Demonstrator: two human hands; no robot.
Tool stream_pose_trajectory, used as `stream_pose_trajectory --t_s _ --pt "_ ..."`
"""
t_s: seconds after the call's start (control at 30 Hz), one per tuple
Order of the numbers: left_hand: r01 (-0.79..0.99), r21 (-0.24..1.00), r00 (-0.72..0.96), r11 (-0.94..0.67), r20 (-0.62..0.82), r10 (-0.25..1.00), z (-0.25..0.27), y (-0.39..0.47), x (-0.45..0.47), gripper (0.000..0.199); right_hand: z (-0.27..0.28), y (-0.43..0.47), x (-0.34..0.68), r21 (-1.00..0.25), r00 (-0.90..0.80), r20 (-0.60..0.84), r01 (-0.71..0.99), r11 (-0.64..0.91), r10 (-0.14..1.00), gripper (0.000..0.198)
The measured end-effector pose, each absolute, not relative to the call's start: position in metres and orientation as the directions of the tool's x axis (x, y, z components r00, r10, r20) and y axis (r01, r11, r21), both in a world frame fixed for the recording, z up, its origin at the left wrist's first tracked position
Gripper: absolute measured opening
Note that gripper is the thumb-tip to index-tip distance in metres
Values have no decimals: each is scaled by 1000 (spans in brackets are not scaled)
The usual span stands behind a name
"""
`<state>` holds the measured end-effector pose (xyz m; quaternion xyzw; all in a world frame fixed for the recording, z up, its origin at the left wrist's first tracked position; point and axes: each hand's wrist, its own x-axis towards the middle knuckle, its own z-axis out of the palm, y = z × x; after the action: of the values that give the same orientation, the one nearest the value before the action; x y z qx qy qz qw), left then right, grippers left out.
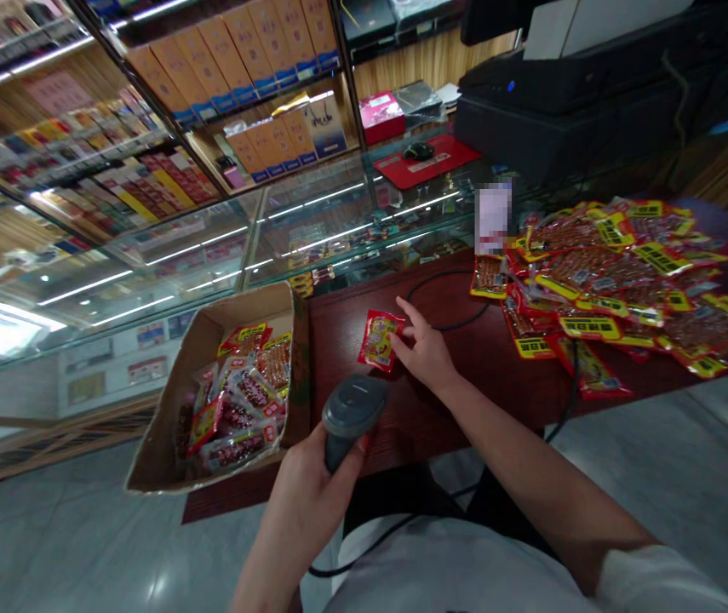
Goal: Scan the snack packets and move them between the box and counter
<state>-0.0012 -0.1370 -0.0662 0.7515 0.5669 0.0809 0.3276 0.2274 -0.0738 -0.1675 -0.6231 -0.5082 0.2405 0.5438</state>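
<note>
A dark grey handheld barcode scanner [354, 413] is gripped by its handle in my left hand [309, 485], its head over the table's front part. To the right, my right hand [426, 349] is open, index finger stretched out and thumb at the right edge of a small red-and-yellow snack packet [377, 340]. That packet lies flat on the dark red wooden table [338, 311]. On the left stands a cardboard box [300, 366] partly filled with snack packets [245, 404]. A large heap of red-and-yellow snack packets [606, 264] covers the table's right side.
A black cable [446, 277] loops across the table. Behind it runs a glass display counter [312, 213] bearing a red mouse pad [446, 166] and a computer mouse [418, 151]. Black equipment [568, 128] occupies the back right. Shelves with cartons [229, 55] line the back.
</note>
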Motion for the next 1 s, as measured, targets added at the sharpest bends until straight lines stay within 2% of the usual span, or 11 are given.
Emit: stream_pose_trajectory --t_s 0.23,0.33,0.4,0.5,0.57,0.63,0.7,0.8,0.9,0.97,1.0 --pt "778 609 330 -155 -186 925 -65 -139 -4 21 -139 -89 222 -904 309 310 389 179 899 55" --pt "747 657 307 -106 -199 931 -70 -141 -7 22 -130 -92 226 -891 306 305 426 156 902 55" --pt "694 719 274 -39 -214 938 -76 -142 -8 23 -129 -91 230 -910 327 302 379 169 896 55" --pt "548 828 216 121 -280 935 -91 -143 -4 28 -127 -82 232 -967 455 255 112 229 853 50" --pt "441 871 186 216 -324 927 -102 -143 -1 31 -119 -71 222 -963 514 128 -139 229 848 46" --pt "367 889 170 273 -353 920 -112 -143 1 35 -104 -58 199 -923 432 20 -338 182 902 46" --pt "338 891 159 303 -372 915 -119 -144 3 40 -86 -46 166 -902 218 28 -416 118 976 47" --pt "339 890 146 304 -369 918 -122 -144 3 47 -70 -29 125 -959 -101 101 -276 70 990 60" --pt "382 882 138 278 -352 926 -122 -141 -2 52 -76 -29 130 -960 -32 274 49 275 961 62" --pt "414 871 139 265 -348 927 -123 -138 -7 55 -88 -46 166 -865 92 429 328 379 899 44" --pt "425 867 147 260 -349 925 -124 -138 -10 55 -95 -59 193 -801 164 489 473 367 857 33"
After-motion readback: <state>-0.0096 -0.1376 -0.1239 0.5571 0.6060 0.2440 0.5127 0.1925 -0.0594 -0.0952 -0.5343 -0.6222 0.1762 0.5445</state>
